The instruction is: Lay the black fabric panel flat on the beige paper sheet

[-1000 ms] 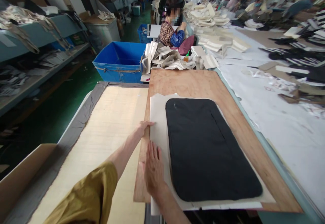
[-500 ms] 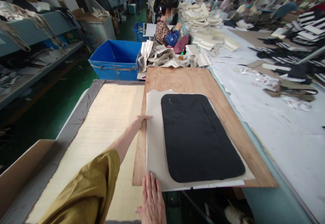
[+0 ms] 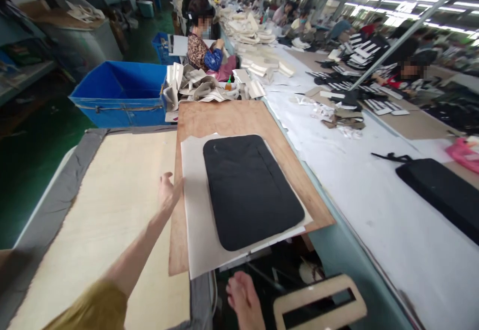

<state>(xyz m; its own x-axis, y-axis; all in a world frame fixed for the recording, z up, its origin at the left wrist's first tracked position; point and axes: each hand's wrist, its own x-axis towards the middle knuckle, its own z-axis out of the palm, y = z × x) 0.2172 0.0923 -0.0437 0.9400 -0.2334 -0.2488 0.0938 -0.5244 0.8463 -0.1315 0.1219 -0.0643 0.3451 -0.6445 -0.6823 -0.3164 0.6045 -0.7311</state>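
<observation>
A black padded fabric panel (image 3: 247,190) lies flat on a pale grey sheet (image 3: 194,230), which rests on a plywood board (image 3: 232,118). My left hand (image 3: 168,193) is open with fingers spread, right at the board's left edge beside the grey sheet. At the bottom of the view, my right hand (image 3: 243,300) is off the board, below its near edge. It holds nothing and its fingers are loosely extended. A mustard sleeve covers my left upper arm.
A beige panel (image 3: 105,205) with a grey cloth border lies to the left. A blue bin (image 3: 119,90) stands behind it. On the long white table (image 3: 337,170) to the right is a black bag (image 3: 441,195). A seated person (image 3: 202,51) works beyond cream fabric pieces (image 3: 194,88). A beige frame (image 3: 318,302) is at bottom.
The view swung right and pulled back. My right hand slid off the grey sheet and dropped below the board's near edge. My left hand lifted from gripping the board's edge and opened.
</observation>
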